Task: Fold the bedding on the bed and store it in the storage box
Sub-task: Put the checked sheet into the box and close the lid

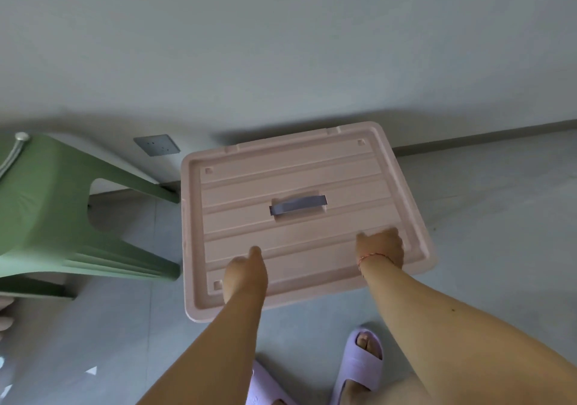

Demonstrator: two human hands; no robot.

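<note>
While we lean over the pink box lid (299, 186) on the floor, our left hand (245, 272) and right hand (382, 247) press its near edge, fingers seemingly flat; long axis crosswise.

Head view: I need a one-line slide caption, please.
Both hands, left hand and right hand, rest on the pink storage box lid beside a green stool.
</note>
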